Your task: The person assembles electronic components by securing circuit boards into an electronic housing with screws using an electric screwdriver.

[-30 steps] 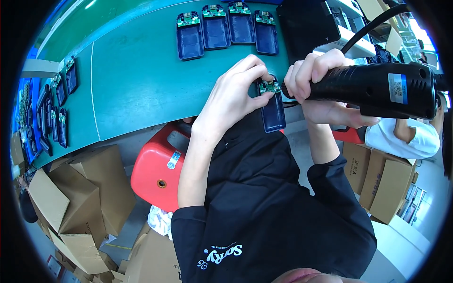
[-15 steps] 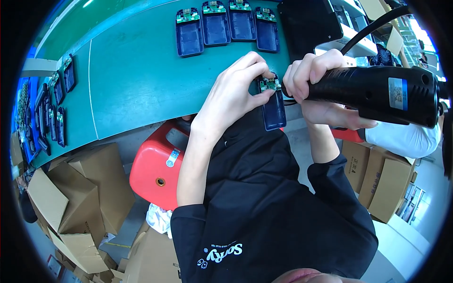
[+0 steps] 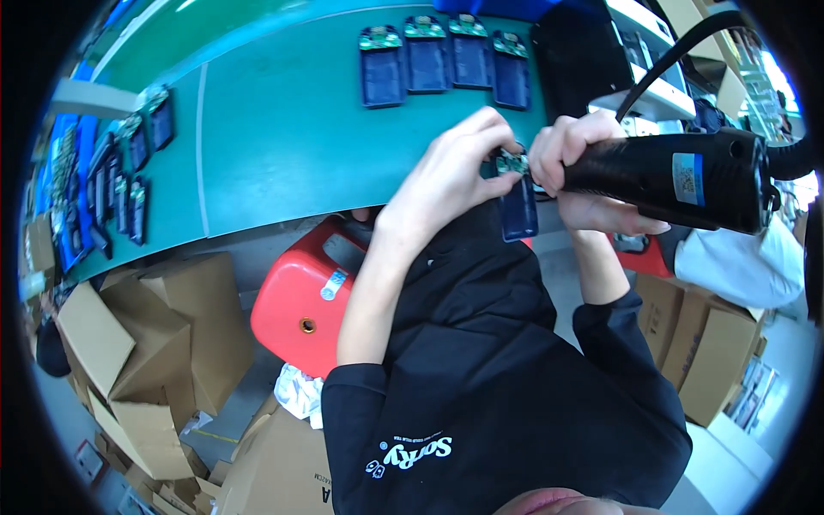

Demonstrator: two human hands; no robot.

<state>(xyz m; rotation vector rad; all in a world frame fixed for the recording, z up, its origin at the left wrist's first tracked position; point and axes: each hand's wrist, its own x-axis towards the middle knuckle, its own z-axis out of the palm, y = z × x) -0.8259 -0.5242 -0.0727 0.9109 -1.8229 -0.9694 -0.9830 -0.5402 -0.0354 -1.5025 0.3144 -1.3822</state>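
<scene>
The left hand (image 3: 455, 176) pinches a dark blue casing (image 3: 518, 213) between thumb and fingers at its circuit board (image 3: 513, 163) end; the right hand (image 3: 577, 159) wraps a bulky black handheld tool (image 3: 657, 172) just beside it, its tip hidden by the fingers. The casing hangs between the hands, its plain end toward the lap. It looks light, stiff and rather smooth, with the board the fragile part, so the side rims seem the safest hold. Beyond the hands, four shallow casings (image 3: 382, 79) on the table (image 3: 283, 154) each carry a board at the far end. Left of and below the left hand stands a flapped cardboard box (image 3: 206, 335); its contents cannot be made out.
</scene>
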